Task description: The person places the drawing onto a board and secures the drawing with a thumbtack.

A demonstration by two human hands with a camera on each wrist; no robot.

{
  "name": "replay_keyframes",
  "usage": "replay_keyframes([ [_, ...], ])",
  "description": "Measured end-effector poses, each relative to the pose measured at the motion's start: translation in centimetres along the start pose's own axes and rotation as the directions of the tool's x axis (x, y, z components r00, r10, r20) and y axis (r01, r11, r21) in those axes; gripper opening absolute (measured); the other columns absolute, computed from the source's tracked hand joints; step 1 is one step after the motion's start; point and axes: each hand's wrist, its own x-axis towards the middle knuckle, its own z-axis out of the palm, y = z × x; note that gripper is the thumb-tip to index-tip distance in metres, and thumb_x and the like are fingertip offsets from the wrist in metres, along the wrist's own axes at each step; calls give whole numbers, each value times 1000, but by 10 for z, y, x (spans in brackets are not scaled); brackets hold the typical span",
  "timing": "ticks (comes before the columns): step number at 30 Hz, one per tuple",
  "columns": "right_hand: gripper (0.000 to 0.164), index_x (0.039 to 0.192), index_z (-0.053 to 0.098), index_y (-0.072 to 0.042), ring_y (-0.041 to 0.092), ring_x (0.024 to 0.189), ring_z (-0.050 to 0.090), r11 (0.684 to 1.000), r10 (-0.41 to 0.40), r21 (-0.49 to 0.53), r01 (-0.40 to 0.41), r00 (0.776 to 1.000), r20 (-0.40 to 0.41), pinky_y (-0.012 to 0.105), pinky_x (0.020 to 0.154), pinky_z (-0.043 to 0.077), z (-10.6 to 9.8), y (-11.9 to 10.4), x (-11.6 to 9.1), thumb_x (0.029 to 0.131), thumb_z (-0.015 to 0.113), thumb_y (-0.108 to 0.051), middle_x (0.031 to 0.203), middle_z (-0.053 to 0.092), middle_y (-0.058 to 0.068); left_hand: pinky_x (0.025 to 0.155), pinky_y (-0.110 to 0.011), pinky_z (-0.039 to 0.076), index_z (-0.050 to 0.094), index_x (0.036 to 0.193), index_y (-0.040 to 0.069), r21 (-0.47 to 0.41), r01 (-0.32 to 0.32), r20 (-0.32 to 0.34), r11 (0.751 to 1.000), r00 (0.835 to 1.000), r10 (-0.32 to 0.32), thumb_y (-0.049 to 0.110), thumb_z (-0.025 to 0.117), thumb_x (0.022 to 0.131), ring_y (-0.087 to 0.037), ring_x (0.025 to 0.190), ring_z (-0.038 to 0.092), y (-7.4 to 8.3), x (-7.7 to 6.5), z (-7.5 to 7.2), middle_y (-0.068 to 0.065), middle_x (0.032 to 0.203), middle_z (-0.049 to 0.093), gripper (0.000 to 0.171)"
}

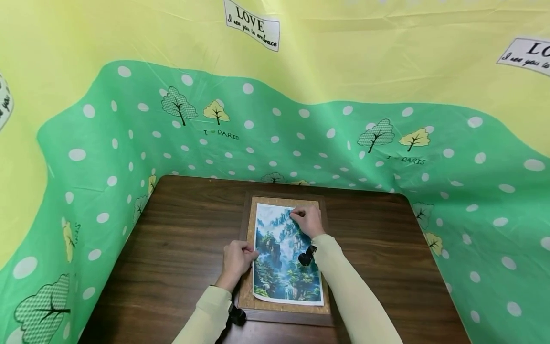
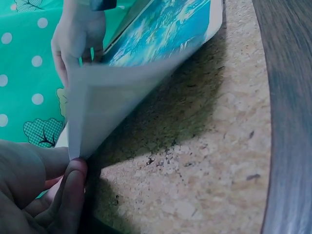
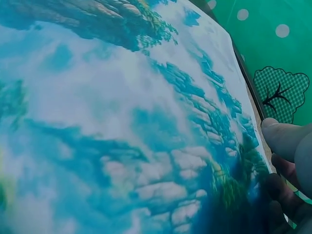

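A paper print of blue mountains, trees and a waterfall (image 1: 279, 258) lies over a cork board (image 1: 246, 297) with a brown frame. My left hand (image 1: 236, 260) is at the print's left edge. In the left wrist view, its thumb and forefinger (image 2: 75, 178) pinch that edge, and the paper bows up off the cork. My right hand (image 1: 310, 220) is at the print's upper right part, fingers bent. In the right wrist view, its thumb (image 3: 285, 139) and curled fingers close at the paper's edge; their exact contact is partly hidden.
The board rests on a dark wood-grain table (image 1: 185, 229). A green and yellow curtain (image 1: 301, 134) with dots and trees surrounds the table's back and sides. A small black device (image 1: 306, 256) sits at the right wrist, another (image 1: 237, 315) at the left.
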Motion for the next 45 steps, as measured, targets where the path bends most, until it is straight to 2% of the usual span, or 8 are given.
replay_keyframes([
  [3,14,100,80,-10,19,74,65,999,31,-12,-31,999,12,42,72,53,0,-2,3,96,70,-18,99,76,9,55,-28,46,70,65,17,-2,-3,-1,1000,1000,3,18,84,82,-6,49,51,0,-1,1,8,56,61,22],
  [9,14,100,80,-14,15,67,61,995,72,-69,-71,997,-2,42,73,52,7,-3,10,97,69,-21,92,76,5,57,-29,48,71,66,17,6,-2,-15,1000,1000,2,19,86,81,-5,51,53,-2,-1,1,8,58,62,21],
  [15,14,101,80,-16,18,70,64,987,79,-138,-82,996,-26,44,72,52,8,-10,15,96,71,-25,99,77,4,57,-28,48,70,64,18,7,-8,-26,1000,1000,8,18,86,80,-5,51,52,-1,0,0,9,56,61,22],
  [20,13,99,80,-17,23,82,67,984,117,-134,-120,993,-35,46,77,53,7,-13,18,96,71,-26,101,76,4,56,-28,46,68,62,17,2,-17,-22,1000,1000,17,18,86,81,-6,49,49,1,1,-1,9,53,57,25],
  [26,14,99,81,-17,23,81,66,977,180,-112,-180,984,-12,45,76,53,9,-14,21,95,71,-26,100,76,4,57,-28,46,67,61,17,4,-10,-32,1000,999,10,17,87,78,-6,50,49,1,1,-2,9,53,56,27],
  [32,13,97,81,-20,23,86,66,960,247,-132,-246,969,-9,45,78,53,11,-15,24,93,73,-29,99,75,3,58,-28,47,68,61,18,8,-7,-31,1000,1000,7,18,87,78,-6,50,50,0,0,-1,10,54,58,25],
  [45,11,91,82,-22,22,84,66,949,282,-143,-280,959,-4,45,76,53,9,-19,27,92,74,-30,97,76,2,56,-28,47,69,63,18,-9,21,-20,1000,1000,-21,18,88,77,-6,50,51,0,0,1,10,55,60,23],
])
